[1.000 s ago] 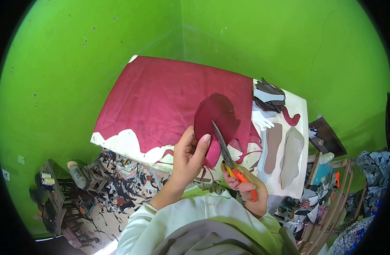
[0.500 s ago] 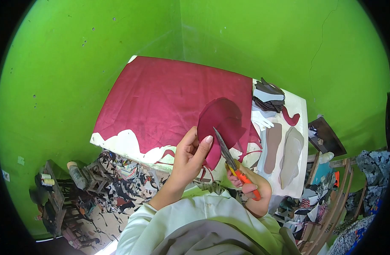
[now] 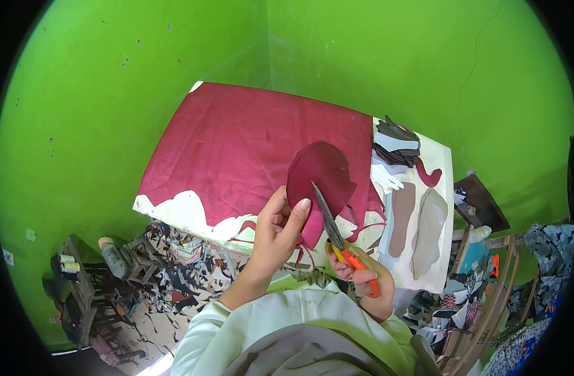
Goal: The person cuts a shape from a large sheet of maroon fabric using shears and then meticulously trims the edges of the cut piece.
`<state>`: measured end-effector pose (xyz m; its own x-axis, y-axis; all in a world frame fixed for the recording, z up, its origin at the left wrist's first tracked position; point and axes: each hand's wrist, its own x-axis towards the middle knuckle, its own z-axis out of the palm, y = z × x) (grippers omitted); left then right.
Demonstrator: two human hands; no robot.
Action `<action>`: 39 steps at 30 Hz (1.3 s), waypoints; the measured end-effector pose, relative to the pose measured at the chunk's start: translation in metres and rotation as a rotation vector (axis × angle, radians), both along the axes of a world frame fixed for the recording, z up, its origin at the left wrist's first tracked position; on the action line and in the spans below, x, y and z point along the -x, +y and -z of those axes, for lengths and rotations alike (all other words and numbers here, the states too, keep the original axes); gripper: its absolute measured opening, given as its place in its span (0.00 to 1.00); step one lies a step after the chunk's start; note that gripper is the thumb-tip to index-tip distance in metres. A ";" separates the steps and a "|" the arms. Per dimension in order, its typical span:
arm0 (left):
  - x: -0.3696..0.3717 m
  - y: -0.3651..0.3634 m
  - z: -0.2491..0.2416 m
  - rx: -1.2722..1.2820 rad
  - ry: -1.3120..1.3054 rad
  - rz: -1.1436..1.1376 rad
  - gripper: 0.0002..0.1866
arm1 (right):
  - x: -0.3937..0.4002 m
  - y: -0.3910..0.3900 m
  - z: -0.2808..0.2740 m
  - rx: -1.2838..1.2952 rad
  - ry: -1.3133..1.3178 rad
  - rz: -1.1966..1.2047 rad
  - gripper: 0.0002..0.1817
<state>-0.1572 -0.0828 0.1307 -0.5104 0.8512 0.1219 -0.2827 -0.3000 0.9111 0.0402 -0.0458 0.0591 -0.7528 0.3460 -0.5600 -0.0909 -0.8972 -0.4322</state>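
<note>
Maroon piece point(image 3: 318, 166) is pinched by the left hand point(image 3: 276, 229), nearly closed. Scissors point(image 3: 338, 237) are gripped by the curled right hand point(image 3: 383, 279).

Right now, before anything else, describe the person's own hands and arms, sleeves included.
Both the left hand and the right hand are bare, with no glove, ring or watch showing. The left sleeve and right sleeve are plain, pale whitish fabric with a faint green cast. The left one stops short of the wrist.
</note>
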 end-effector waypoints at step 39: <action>0.013 -0.001 0.011 -0.016 0.291 -0.152 0.04 | 0.019 -0.009 -0.046 -0.354 -0.217 -0.061 0.14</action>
<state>-0.1701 -0.0836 0.1195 -0.5736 0.7644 0.2944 0.0381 -0.3342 0.9417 0.0213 -0.0547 0.1055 -0.6556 0.5043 -0.5621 0.0848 -0.6905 -0.7184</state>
